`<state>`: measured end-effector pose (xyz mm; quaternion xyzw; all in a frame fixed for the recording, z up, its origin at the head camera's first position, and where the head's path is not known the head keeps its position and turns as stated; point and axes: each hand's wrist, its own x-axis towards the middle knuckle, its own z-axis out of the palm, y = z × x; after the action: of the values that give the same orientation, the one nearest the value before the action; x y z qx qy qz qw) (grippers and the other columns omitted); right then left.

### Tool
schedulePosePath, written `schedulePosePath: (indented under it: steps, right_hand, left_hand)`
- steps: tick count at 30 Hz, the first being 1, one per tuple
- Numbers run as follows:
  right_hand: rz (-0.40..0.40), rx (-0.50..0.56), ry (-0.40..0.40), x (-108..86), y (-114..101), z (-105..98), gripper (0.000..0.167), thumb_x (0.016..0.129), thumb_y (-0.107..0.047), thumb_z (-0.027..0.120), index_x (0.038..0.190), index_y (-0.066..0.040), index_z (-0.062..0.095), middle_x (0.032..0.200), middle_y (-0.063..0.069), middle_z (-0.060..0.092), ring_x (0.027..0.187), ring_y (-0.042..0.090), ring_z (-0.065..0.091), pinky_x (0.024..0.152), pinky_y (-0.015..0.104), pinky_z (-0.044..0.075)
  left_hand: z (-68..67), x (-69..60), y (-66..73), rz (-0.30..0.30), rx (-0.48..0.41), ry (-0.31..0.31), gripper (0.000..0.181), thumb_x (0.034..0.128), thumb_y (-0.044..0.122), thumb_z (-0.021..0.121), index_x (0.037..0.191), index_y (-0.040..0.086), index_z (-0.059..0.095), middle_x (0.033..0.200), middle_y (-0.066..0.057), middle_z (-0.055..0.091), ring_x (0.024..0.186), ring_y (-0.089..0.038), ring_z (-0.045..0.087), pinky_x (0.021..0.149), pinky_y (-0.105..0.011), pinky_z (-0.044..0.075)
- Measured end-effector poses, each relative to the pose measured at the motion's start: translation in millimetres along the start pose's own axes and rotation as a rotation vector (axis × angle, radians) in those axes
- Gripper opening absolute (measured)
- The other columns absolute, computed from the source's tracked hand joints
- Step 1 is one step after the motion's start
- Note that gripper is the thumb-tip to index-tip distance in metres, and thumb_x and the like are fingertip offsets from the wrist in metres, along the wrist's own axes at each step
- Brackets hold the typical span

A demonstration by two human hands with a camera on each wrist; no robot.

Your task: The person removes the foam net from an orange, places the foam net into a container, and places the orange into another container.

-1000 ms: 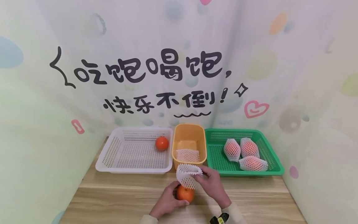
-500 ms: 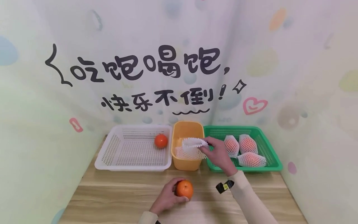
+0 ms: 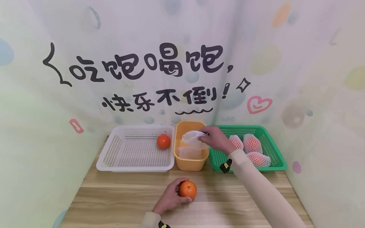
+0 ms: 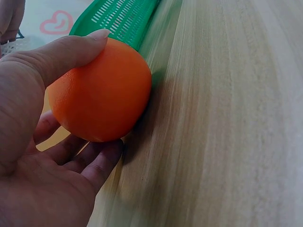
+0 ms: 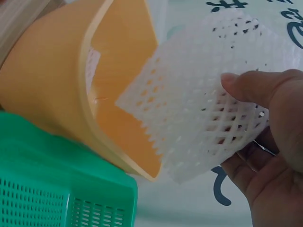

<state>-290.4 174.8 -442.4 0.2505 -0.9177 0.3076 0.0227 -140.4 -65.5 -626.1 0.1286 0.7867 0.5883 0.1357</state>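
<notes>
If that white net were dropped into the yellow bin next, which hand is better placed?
The right hand, I'd judge. It pinches the white net at the mouth of the yellow bin. The left hand is nearer the person and busy holding the orange fruit.

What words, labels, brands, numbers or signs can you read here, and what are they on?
"吃饱喝饱," on the wall, upper line.
"快乐不倒!" on the wall, lower line.
Faint print on the wall: too blurred to read.
Yellow marks on the two wrist devices: too small to read.
</notes>
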Motion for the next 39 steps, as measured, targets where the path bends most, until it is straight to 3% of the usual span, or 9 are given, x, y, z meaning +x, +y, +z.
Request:
schedulePosePath:
  steps: [8,16,20,24,26,30,39]
  right_hand:
    - [-0.024,-0.069,-0.232,16.3,-5,1,0.013,0.093,-0.021,0.075,0.105,-0.014,0.076,0.093,-0.002,0.073,0.078,0.014,0.06,0.072,0.027,0.054]
    - [-0.059,-0.154,-0.387,24.9,-14,22,0.01,0.093,-0.019,0.076,0.1,-0.011,0.076,0.083,-0.003,0.068,0.071,0.011,0.053,0.067,0.026,0.048]
    - [-0.022,-0.164,-0.437,23.8,-15,29,0.02,0.092,-0.022,0.078,0.109,-0.012,0.076,0.096,-0.001,0.073,0.083,0.013,0.061,0.08,0.031,0.056]
    - [0.016,-0.14,-0.421,20.1,-14,31,0.044,0.091,-0.027,0.079,0.13,-0.01,0.069,0.129,0.006,0.072,0.116,0.025,0.066,0.105,0.043,0.054]
    - [0.019,-0.124,-0.398,18.2,-12,29,0.049,0.091,-0.027,0.079,0.135,-0.008,0.065,0.137,0.01,0.067,0.127,0.031,0.062,0.109,0.048,0.051]
    - [0.022,-0.113,-0.345,14.8,-6,26,0.056,0.091,-0.029,0.078,0.139,-0.007,0.061,0.144,0.012,0.062,0.133,0.036,0.057,0.112,0.052,0.047]
    - [0.038,-0.092,-0.244,1.2,-1,18,0.065,0.091,-0.035,0.077,0.147,-0.011,0.053,0.151,0.013,0.054,0.141,0.035,0.049,0.118,0.053,0.04]
  left_hand:
    - [0.3,0.9,0.7,0.005,0.019,0.0,0.077,0.0747,0.023,0.093,0.142,0.015,0.056,0.142,-0.008,0.059,0.121,-0.025,0.062,0.102,-0.042,0.051]
    - [-1.1,-0.3,-1.8,0.0,0.027,-0.001,0.077,0.0753,0.026,0.092,0.143,0.016,0.056,0.142,-0.007,0.059,0.121,-0.023,0.062,0.101,-0.034,0.051]
    - [-1.2,1.0,-3.2,-0.002,0.007,-0.013,0.078,0.0758,0.026,0.092,0.143,0.015,0.055,0.142,-0.006,0.059,0.122,-0.024,0.061,0.101,-0.033,0.05]
    - [-1.5,1.5,-2.7,-0.007,-0.006,-0.018,0.08,0.0758,0.026,0.092,0.145,0.013,0.054,0.143,-0.005,0.058,0.124,-0.024,0.061,0.103,-0.036,0.05]
    - [-1.1,1.7,-2.1,-0.003,-0.003,-0.019,0.079,0.076,0.026,0.092,0.144,0.013,0.054,0.143,-0.006,0.058,0.123,-0.025,0.061,0.103,-0.038,0.051]
    - [-0.3,1.6,-1.6,0.015,0.004,-0.019,0.079,0.0761,0.023,0.092,0.144,0.012,0.054,0.143,-0.009,0.058,0.122,-0.026,0.062,0.103,-0.041,0.053]
    - [-0.6,1.0,1.7,0.032,0.031,0.018,0.079,0.0751,0.025,0.093,0.142,0.007,0.055,0.138,-0.01,0.061,0.116,-0.022,0.065,0.094,-0.03,0.054]
